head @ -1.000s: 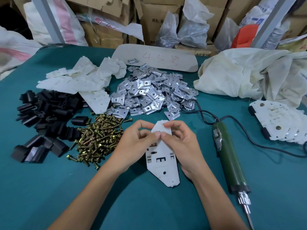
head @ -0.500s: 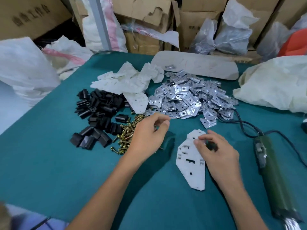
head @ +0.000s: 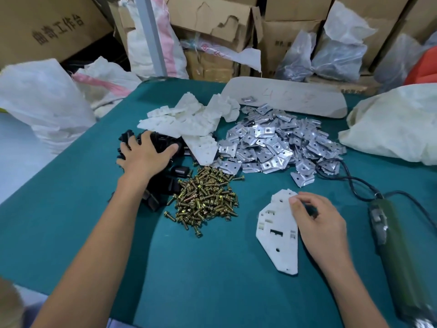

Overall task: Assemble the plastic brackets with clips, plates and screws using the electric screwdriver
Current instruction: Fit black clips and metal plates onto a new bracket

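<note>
Left hand (head: 144,157) lies spread flat on the black clips (head: 163,142), not gripping anything. Screws (head: 205,200) are just right of them. The white bracket (head: 277,235) is near-center. Right hand (head: 319,223) is curled with its thumb on the bracket's edge, can't tell if it's gripping. Screwdriver (head: 402,256) is on the right.

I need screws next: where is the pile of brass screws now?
In the head view, the pile of screws lies left of centre, between the black clips and the lone white bracket.
</note>
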A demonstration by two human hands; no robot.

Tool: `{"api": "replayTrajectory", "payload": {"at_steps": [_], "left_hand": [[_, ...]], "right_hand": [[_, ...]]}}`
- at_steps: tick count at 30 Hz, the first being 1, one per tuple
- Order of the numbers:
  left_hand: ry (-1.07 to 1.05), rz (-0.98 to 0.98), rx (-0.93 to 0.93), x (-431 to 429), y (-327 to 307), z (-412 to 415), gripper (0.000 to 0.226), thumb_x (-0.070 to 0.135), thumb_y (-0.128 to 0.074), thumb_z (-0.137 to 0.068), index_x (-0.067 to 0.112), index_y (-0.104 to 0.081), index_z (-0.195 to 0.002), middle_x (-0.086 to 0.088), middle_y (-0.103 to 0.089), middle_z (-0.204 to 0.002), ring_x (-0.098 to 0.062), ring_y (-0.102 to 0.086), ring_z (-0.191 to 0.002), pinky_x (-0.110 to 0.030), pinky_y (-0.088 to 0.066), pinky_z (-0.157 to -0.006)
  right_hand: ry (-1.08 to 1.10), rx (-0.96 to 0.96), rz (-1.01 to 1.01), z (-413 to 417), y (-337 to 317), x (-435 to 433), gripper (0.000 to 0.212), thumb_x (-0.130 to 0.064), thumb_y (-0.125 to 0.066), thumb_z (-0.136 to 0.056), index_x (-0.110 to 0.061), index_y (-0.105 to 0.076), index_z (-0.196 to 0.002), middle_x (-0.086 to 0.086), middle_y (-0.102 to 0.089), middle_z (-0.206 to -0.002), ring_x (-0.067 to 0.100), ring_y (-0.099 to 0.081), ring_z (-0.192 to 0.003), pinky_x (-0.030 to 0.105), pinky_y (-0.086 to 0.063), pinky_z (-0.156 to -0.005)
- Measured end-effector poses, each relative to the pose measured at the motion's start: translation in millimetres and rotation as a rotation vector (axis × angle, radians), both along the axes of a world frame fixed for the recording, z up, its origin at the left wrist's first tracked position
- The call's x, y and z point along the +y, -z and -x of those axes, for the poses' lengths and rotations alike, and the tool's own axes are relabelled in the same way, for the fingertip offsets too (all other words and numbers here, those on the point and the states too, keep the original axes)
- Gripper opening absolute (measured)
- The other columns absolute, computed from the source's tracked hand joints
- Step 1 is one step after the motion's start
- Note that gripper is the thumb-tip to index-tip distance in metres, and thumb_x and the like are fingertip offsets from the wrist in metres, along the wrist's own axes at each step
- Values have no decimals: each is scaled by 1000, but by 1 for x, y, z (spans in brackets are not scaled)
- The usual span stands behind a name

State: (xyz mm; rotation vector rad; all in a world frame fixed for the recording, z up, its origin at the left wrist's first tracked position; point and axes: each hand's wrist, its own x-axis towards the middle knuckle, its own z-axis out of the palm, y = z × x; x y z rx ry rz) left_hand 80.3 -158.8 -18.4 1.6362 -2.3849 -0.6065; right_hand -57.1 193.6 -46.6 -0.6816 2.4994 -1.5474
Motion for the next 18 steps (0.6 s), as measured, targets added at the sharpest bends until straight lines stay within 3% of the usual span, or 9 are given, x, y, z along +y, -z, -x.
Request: {"api": "replayTrajectory", "payload": {"at_steps": [2, 4, 7, 9, 12, 13, 16, 18], "left_hand": [[16, -25, -27, 1, 3, 0, 95, 85, -45, -82, 32, -18, -157, -17, -17, -165, -38, -2, -153, -66, -8, -116], [77, 23, -10, 8, 6, -5, 88, 78, -48, -86, 30, -25, -156, -18, -25, -161, -37, -8, -151, -62, -14, -116], [223, 14, 115, 17, 9, -22, 67, 59, -58, -92, 29, -40, -150, -13, -39, -152, -37, -23, -144, -53, -24, -116], [296, -59, 252, 19, 5, -40, 53, 50, -61, -95, 35, -47, -144, -3, -51, -144, -27, -41, -138, -49, -32, -115], [230, -61, 414, 20, -4, -74, 39, 44, -64, -95, 39, -55, -133, 6, -60, -129, -20, -55, -124, -39, -41, -106], [206, -24, 348, 17, -5, -87, 39, 48, -65, -93, 37, -57, -130, 4, -61, -128, -22, -56, -124, -38, -41, -104], [191, -65, -82, 17, -1, -123, 54, 76, -60, -81, 46, -52, -125, -8, -56, -131, -33, -45, -132, -46, -34, -110], [227, -126, -145, 27, 6, -134, 53, 75, -65, -76, 55, -47, -121, -9, -50, -130, -34, -39, -130, -46, -29, -111]], "right_hand": [[-6, 0, -10, 2, 1, 1, 15, -33, -67, -97, -43, -64, -86, -23, -64, -105, 17, -62, -106, 33, -46, -90], [-10, 2, -24, 2, 2, 1, 10, -34, -66, -97, -39, -66, -90, -22, -64, -105, 18, -62, -107, 36, -47, -94], [-13, 11, -35, 2, 1, -1, 12, -35, -65, -97, -43, -65, -88, -24, -63, -104, 18, -61, -107, 41, -48, -98], [-11, 13, -29, 1, 1, -1, 16, -36, -65, -97, -45, -63, -84, -23, -64, -104, 17, -62, -106, 42, -49, -98], [3, -1, -24, 3, 4, 0, 13, -38, -64, -96, -42, -66, -85, -19, -67, -105, 17, -63, -106, 47, -50, -100], [4, 3, -27, 3, 5, 0, 12, -38, -64, -96, -42, -66, -85, -18, -67, -105, 17, -63, -105, 47, -50, -100], [5, 15, -30, 3, 6, 0, 12, -39, -64, -96, -43, -66, -85, -22, -66, -104, 16, -63, -104, 47, -50, -99], [5, 14, -35, 3, 6, 0, 13, -39, -64, -97, -44, -65, -84, -24, -65, -104, 16, -63, -105, 47, -50, -99]]}}
